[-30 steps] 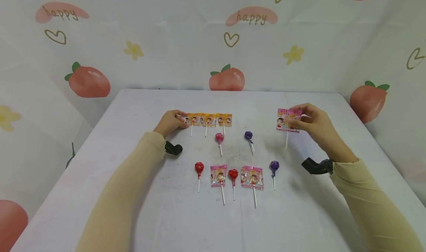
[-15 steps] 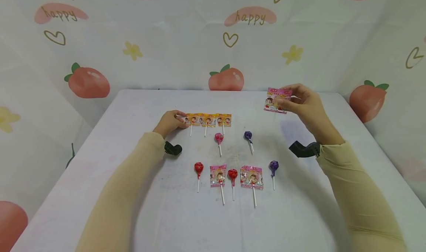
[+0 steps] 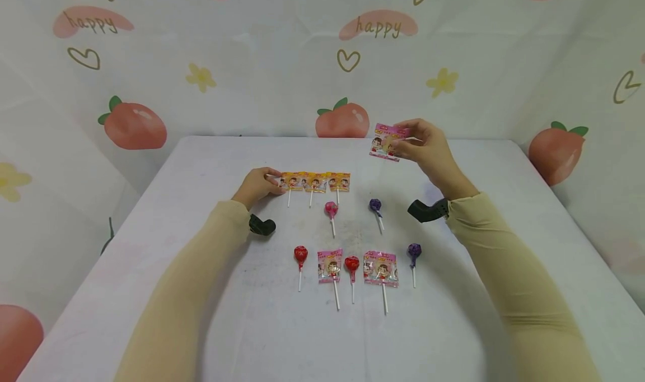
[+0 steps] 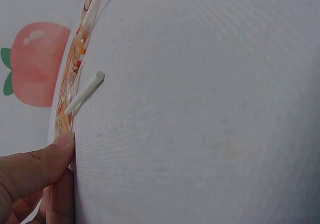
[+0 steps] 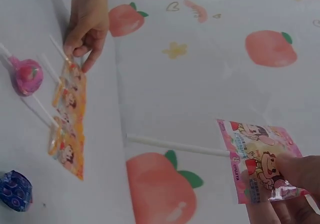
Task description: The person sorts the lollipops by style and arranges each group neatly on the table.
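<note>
Gap between orange packets [image 3: 314, 182] and purple lollipop [image 3: 375, 205]

Backdrop [image 3: 282, 85]: "happy" printed twice, on pink patches [image 3: 378, 24]. Pink lollipop wrapper [image 5: 256, 160]: "FUJIYA" along one edge.

This looks like a staged indoor corner (home or studio, I cannot tell): a white cloth [image 3: 272, 99] printed with peaches [image 3: 342, 121], hearts [image 3: 349, 61], yellow flowers [image 3: 201, 77] and the word "happy" [image 3: 379, 26] hangs behind and along both sides of a plain white counter [image 3: 282, 337].
</note>
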Demonstrator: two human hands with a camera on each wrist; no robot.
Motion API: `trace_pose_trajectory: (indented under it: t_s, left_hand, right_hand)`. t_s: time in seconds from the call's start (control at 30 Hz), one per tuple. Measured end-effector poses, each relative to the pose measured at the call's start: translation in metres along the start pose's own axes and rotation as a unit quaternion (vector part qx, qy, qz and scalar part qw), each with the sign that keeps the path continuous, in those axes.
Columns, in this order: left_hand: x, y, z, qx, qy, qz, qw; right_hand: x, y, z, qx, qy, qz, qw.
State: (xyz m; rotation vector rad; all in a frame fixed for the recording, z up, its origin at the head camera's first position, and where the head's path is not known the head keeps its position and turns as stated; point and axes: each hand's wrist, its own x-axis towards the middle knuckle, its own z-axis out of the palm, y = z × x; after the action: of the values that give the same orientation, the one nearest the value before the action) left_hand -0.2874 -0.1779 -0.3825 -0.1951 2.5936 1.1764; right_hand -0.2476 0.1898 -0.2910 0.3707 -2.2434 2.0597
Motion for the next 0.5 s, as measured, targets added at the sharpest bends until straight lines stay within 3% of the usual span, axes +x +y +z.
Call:
trace_pose_trajectory:
  t_s: [0.27,0.5]
  left_hand:
    - [0.0,0.0,0.0,-0.002,0.002,0.002,1.0]
    - [0.0,0.001,0.0,-0.008,0.001,-0.006,0.9999]
  right_hand:
    - [0.015,0.019,0.016,-0.085,-0.025,0.068,0.994]
    - [0.031,0.041,0.025,-0.075,-0.041,0.139,0.987]
